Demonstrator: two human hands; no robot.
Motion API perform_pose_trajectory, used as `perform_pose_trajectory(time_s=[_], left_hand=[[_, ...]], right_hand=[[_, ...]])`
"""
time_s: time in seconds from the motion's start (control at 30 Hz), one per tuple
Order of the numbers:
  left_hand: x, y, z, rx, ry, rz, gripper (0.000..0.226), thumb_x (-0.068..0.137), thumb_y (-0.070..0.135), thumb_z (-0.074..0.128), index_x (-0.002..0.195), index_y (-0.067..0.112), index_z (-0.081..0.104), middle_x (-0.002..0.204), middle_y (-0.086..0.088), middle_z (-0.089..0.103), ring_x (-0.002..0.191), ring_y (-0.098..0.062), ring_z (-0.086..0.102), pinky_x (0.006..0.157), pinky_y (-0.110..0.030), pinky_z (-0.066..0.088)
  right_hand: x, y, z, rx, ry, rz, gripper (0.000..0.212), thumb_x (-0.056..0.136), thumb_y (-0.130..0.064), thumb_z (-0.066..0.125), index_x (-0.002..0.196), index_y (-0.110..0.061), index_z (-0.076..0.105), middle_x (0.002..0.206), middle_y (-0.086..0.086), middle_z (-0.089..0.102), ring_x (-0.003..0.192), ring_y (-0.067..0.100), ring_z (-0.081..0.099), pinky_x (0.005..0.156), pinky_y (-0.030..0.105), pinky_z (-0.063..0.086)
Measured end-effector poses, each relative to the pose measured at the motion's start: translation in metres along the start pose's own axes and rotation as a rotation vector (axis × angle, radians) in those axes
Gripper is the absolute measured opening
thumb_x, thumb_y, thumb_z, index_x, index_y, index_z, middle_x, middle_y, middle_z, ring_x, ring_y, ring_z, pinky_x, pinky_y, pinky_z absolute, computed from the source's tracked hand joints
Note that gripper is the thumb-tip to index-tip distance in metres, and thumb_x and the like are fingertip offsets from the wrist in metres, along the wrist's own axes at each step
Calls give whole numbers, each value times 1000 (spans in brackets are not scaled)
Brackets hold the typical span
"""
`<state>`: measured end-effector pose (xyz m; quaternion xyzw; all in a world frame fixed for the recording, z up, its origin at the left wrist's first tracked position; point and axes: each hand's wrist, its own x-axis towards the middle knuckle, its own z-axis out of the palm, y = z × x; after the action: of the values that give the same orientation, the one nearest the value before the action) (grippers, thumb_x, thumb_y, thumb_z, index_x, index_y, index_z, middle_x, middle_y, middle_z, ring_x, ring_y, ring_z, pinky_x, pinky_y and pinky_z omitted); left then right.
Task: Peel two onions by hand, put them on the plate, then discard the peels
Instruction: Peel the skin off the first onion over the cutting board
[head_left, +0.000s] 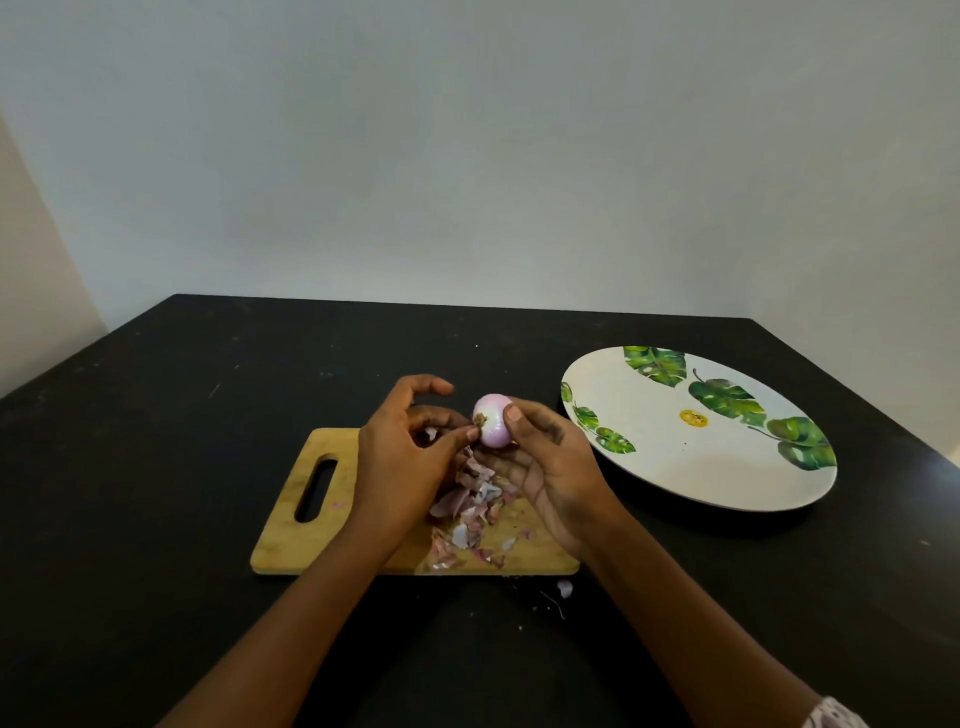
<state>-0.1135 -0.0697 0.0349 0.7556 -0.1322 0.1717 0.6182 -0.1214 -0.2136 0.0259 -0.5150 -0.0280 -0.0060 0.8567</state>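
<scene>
My right hand holds a small pale purple onion, mostly peeled, above the far edge of a wooden cutting board. Its brown root end faces my left hand, whose thumb and fingertips pinch at that root. A heap of purple and white peels lies on the board under my hands. Something purplish shows behind my left fingers; I cannot tell what it is. A white plate with green leaf prints stands to the right with nothing on it.
Everything rests on a black table set against a pale wall. A stray peel scrap and crumbs lie on the table just off the board's near right corner. The board's handle slot is at its left end.
</scene>
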Motion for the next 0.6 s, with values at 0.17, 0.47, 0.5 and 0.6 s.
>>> perform_pose_trajectory(time_s=[0.17,0.47,0.5,0.6], left_hand=[[-2,0,2,-29,-78,6,40,82,11,68,104,31,41,85,-2,67,76,-10,67,67,-22,56],[-3,-3,1,208,-63,178,50,77,4,68,106,33,39,84,9,56,76,-4,58,67,-15,51],[-3,-5,1,263,-71,200,56,78,6,69,113,36,37,89,13,56,79,-2,59,69,-13,51],[-2,-10,1,433,-63,277,45,86,19,61,127,31,46,108,6,64,101,-6,59,87,-24,49]], right_hand=[[2,0,-3,5,-11,-5,32,75,-18,65,105,-7,64,97,10,74,93,25,72,72,29,59],[6,4,-8,-127,90,-78,46,65,-22,73,109,-15,62,117,14,66,103,29,69,87,42,57],[6,4,-9,-121,104,-79,45,65,-22,73,109,-15,62,117,14,65,102,29,69,87,42,57],[9,4,-12,-130,126,-93,46,65,-23,74,109,-16,62,117,13,66,102,28,69,87,43,57]])
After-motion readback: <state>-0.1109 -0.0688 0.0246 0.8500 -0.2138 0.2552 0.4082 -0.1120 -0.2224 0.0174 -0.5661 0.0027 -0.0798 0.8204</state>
